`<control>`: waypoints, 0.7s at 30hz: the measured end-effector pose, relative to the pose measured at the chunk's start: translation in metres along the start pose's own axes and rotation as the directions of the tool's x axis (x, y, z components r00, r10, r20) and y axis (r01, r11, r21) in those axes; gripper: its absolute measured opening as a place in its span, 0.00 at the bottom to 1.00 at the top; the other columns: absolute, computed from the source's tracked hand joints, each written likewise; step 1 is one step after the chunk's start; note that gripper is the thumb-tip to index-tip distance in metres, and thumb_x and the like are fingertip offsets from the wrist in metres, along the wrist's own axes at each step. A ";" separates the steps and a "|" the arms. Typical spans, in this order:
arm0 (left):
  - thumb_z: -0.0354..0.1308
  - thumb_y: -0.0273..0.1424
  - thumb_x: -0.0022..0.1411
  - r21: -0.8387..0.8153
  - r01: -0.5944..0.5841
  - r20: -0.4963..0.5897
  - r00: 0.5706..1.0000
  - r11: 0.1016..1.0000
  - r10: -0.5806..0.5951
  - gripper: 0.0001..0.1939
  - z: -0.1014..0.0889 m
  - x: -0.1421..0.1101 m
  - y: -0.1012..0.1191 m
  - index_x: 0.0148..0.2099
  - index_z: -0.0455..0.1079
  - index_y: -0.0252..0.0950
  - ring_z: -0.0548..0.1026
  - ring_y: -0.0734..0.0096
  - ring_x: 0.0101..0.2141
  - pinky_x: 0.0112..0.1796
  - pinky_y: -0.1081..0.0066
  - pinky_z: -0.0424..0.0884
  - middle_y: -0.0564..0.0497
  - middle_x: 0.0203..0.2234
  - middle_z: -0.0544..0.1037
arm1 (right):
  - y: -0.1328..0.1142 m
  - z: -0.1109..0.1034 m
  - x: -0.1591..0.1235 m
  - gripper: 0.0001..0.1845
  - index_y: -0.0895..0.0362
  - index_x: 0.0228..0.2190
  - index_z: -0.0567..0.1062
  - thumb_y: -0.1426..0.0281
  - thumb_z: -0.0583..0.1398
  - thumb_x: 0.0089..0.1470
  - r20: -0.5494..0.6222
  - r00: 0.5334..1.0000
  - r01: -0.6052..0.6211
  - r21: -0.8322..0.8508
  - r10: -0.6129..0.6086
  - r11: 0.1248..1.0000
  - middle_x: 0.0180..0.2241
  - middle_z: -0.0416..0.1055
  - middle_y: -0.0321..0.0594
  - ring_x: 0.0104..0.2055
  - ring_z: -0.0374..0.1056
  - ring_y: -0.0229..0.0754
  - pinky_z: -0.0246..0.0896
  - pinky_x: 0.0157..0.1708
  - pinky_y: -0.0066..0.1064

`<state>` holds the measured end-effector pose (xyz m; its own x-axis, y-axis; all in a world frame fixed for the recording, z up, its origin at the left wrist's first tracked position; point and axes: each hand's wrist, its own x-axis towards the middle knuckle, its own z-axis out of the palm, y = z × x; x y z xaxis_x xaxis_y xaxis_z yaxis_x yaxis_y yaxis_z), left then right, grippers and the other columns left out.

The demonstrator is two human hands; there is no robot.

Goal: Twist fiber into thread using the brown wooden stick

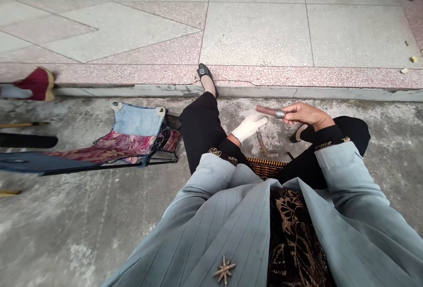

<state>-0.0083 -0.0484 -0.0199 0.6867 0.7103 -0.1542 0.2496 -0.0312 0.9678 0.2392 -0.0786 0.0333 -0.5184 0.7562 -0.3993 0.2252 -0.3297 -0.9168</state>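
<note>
My right hand (302, 113), bare, is closed around the end of a brown stick-like tool (266, 111) bound with silvery wire near my fingers. The tool points left, its far end above my left hand. My left hand (249, 128) wears a white glove, with the fingers drawn together and the thumb toward the tool. Whatever it may be gripping is hidden. Just under the gloved fingers shows a curved brown woody piece (262, 144) with a paler lower end. I cannot tell whether it touches the hand or lies on the ground.
A woven seat edge (267, 168) shows between my legs. At left stands a folding chair (132, 139) with floral and blue cloth. A raised tiled step (257, 36) runs ahead, my shoe (206, 73) against it. Another person's red shoe (38, 85) is at far left.
</note>
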 end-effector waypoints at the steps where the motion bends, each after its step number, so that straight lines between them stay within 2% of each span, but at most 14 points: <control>1: 0.51 0.43 0.66 -0.004 0.009 0.010 1.000 1.000 -0.009 0.17 0.001 0.000 0.002 0.37 0.72 0.34 0.68 0.73 0.25 0.30 0.70 0.64 0.49 0.24 0.73 | 0.001 0.000 0.001 0.20 0.61 0.38 0.80 0.58 0.67 0.48 -0.110 0.994 0.031 0.049 -0.026 0.998 0.27 0.72 0.35 0.26 0.63 0.33 0.53 0.24 0.25; 4: 0.49 0.41 0.67 0.047 0.016 0.071 0.997 0.999 -0.020 0.18 0.004 -0.002 0.006 0.36 0.72 0.34 0.65 0.74 0.23 0.28 0.71 0.62 0.50 0.22 0.72 | 0.006 0.002 0.007 0.18 0.60 0.32 0.78 0.59 0.69 0.46 -0.303 0.953 0.062 0.165 -0.009 0.984 0.25 0.71 0.35 0.24 0.62 0.33 0.51 0.21 0.25; 10: 0.50 0.37 0.66 0.124 0.007 0.141 0.990 0.992 -0.025 0.15 0.004 -0.005 0.014 0.36 0.72 0.32 0.67 0.73 0.25 0.30 0.72 0.61 0.51 0.22 0.73 | 0.009 0.008 0.012 0.18 0.59 0.31 0.76 0.59 0.70 0.43 -0.394 0.918 0.057 0.238 0.042 0.970 0.24 0.69 0.36 0.24 0.61 0.34 0.52 0.21 0.26; 13: 0.50 0.38 0.65 0.164 -0.003 0.160 0.987 0.987 -0.023 0.14 0.003 -0.006 0.019 0.37 0.72 0.33 0.68 0.72 0.26 0.31 0.71 0.62 0.51 0.24 0.74 | 0.009 0.006 0.014 0.18 0.59 0.31 0.75 0.59 0.69 0.43 -0.492 0.869 0.085 0.244 0.048 0.966 0.25 0.69 0.37 0.24 0.61 0.34 0.52 0.21 0.26; 15: 0.49 0.38 0.65 0.190 -0.012 0.167 0.986 0.982 -0.020 0.15 0.003 -0.007 0.021 0.38 0.73 0.34 0.69 0.71 0.27 0.31 0.71 0.63 0.51 0.24 0.75 | 0.011 0.003 0.016 0.17 0.59 0.33 0.75 0.59 0.67 0.46 -0.561 0.827 0.079 0.190 0.042 0.979 0.26 0.69 0.38 0.25 0.61 0.35 0.52 0.21 0.26; 16: 0.49 0.38 0.65 0.203 -0.019 0.171 0.985 0.979 -0.016 0.15 0.003 -0.007 0.021 0.38 0.73 0.34 0.69 0.70 0.27 0.32 0.70 0.63 0.51 0.25 0.75 | 0.013 0.001 0.017 0.16 0.59 0.35 0.75 0.60 0.65 0.48 -0.587 0.808 0.040 0.134 0.047 0.990 0.27 0.69 0.39 0.25 0.61 0.35 0.52 0.22 0.26; 18: 0.50 0.38 0.64 0.229 -0.037 0.181 0.983 0.973 -0.006 0.15 0.004 -0.008 0.021 0.37 0.73 0.35 0.70 0.69 0.29 0.34 0.70 0.64 0.51 0.26 0.76 | 0.016 -0.002 0.021 0.15 0.60 0.38 0.76 0.63 0.62 0.52 -0.614 0.786 -0.119 -0.037 0.071 0.992 0.27 0.70 0.39 0.25 0.62 0.36 0.54 0.24 0.27; 19: 0.50 0.38 0.64 0.242 -0.047 0.187 0.982 0.969 0.001 0.14 0.004 -0.008 0.021 0.36 0.73 0.35 0.71 0.69 0.30 0.36 0.70 0.65 0.50 0.28 0.76 | 0.016 -0.003 0.022 0.14 0.60 0.39 0.77 0.64 0.60 0.54 -0.613 0.786 -0.226 -0.155 0.086 0.962 0.27 0.70 0.40 0.26 0.63 0.37 0.54 0.25 0.28; 21: 0.52 0.38 0.62 0.269 -0.063 0.194 0.981 0.961 0.010 0.13 0.005 -0.008 0.019 0.35 0.74 0.36 0.71 0.68 0.32 0.38 0.70 0.65 0.50 0.29 0.77 | 0.016 -0.003 0.024 0.12 0.59 0.38 0.78 0.66 0.59 0.55 -0.568 0.813 -0.415 -0.407 0.131 0.814 0.28 0.72 0.41 0.27 0.64 0.39 0.55 0.27 0.29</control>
<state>-0.0053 -0.0583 -0.0011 0.8086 0.5599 -0.1806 0.3805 -0.2636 0.8864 0.2329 -0.0644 0.0089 0.0764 0.8923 -0.4449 0.7340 -0.3524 -0.5806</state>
